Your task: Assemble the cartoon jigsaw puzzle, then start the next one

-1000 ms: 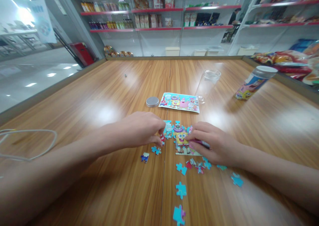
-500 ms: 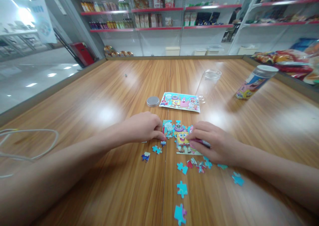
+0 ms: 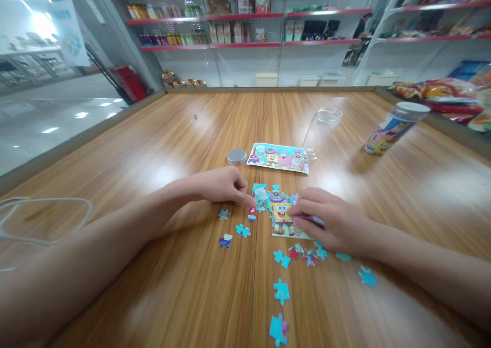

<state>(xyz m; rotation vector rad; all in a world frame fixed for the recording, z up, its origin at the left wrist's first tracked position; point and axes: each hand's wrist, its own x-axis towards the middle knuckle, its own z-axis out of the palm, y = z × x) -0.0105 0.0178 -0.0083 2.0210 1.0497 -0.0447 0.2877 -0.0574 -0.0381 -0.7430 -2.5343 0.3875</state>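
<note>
A partly joined cartoon jigsaw lies on the wooden table. My left hand reaches to its left edge with fingertips pinched near a small red piece. My right hand rests on the jigsaw's right side, fingers curled over pieces there. Loose blue pieces lie scattered in front, with more to the left. A printed reference picture lies just beyond the jigsaw.
A round metal lid sits left of the picture. A clear empty jar and a printed canister stand at the right. A white cable loops at the left edge. Snack bags and shelves lie beyond.
My left hand has lifted and drawn back slightly, uncovering a small piece left of the jigsaw and the red piece at its edge. My right hand has stayed put.
</note>
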